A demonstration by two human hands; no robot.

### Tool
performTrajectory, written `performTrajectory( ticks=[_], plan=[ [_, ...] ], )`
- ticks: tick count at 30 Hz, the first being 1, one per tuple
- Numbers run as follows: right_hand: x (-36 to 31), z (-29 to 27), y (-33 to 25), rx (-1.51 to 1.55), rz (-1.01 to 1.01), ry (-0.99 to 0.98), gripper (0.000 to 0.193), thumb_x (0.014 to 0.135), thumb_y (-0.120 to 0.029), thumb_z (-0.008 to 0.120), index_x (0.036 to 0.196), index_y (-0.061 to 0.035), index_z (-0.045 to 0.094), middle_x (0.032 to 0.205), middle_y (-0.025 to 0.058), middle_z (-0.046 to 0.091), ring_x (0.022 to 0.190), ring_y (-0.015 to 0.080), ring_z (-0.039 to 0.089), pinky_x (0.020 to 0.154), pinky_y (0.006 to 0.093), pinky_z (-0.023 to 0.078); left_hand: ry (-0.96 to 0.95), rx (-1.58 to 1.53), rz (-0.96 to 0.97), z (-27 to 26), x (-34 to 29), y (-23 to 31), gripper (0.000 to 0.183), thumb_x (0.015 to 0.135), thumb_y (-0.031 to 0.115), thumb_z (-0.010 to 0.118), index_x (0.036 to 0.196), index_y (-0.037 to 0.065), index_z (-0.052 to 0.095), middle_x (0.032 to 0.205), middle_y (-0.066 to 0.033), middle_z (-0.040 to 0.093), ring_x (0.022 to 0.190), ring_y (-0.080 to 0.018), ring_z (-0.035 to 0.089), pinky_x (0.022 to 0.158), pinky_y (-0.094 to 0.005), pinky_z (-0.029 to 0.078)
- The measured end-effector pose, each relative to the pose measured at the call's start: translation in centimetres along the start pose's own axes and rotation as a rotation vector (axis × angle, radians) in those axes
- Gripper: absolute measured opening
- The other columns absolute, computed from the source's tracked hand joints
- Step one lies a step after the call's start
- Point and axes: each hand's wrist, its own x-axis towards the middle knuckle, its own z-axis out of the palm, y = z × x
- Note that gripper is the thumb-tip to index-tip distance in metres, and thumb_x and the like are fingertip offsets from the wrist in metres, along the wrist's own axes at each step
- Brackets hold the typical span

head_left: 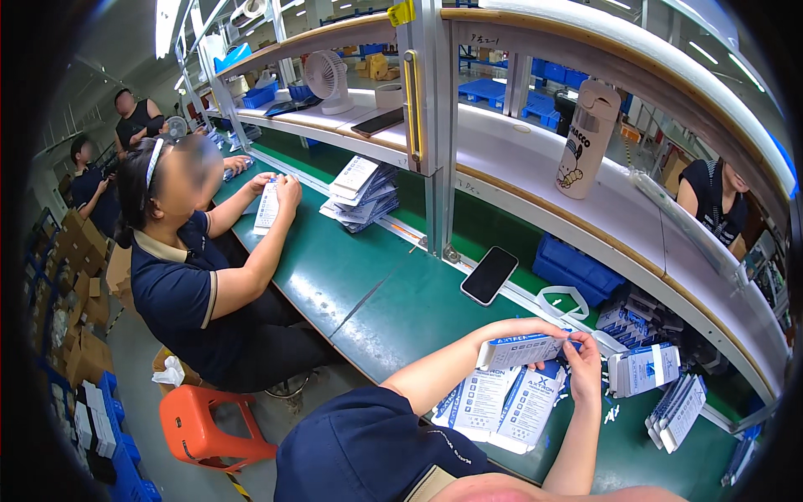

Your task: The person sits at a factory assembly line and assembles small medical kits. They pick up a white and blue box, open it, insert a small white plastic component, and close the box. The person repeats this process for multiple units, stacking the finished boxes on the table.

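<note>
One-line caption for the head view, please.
Both hands, left hand and right hand, hold a white-and-blue package above flat packages on the green bench.

Navy short-sleeved polo shirt point(368, 443), tan collar, bare forearms

The tabletop point(368, 284) is dark green. The box point(523, 350) is white with blue print, like the packs point(502, 406) under it. Beyond the box lie a black phone point(489, 275) and a blue bin point(577, 269). The stool point(205, 427) is orange.
</note>
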Motion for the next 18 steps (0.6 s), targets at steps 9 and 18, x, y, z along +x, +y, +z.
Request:
performTrajectory(
  ticks=[9,18],
  plan=[
    [0.2,-1.7,0.0,0.003,0.050,-0.053,0.018,0.080,-0.001,0.067,0.096,-0.0014,0.059,0.087,0.0032,0.063,0.077,0.0082,0.057,0.072,0.0214,0.045,-0.013,-0.025,-0.059,0.1,-0.5,0.1,0.046,0.079,0.047,0.064,0.097,0.005,0.062,0.085,-0.0098,0.060,0.067,-0.0171,0.061,0.058,-0.0262,0.050],
    [0.7,-1.4,1.4,0.035,-0.105,0.204,0.022,0.079,0.002,0.068,0.099,0.0019,0.059,0.085,0.0066,0.065,0.073,0.0094,0.060,0.071,0.0202,0.047,0.038,-0.147,-0.011,0.3,-0.8,0.3,0.044,0.079,0.048,0.063,0.097,0.007,0.061,0.087,-0.0083,0.062,0.068,-0.0169,0.061,0.058,-0.0260,0.048]
  ],
)
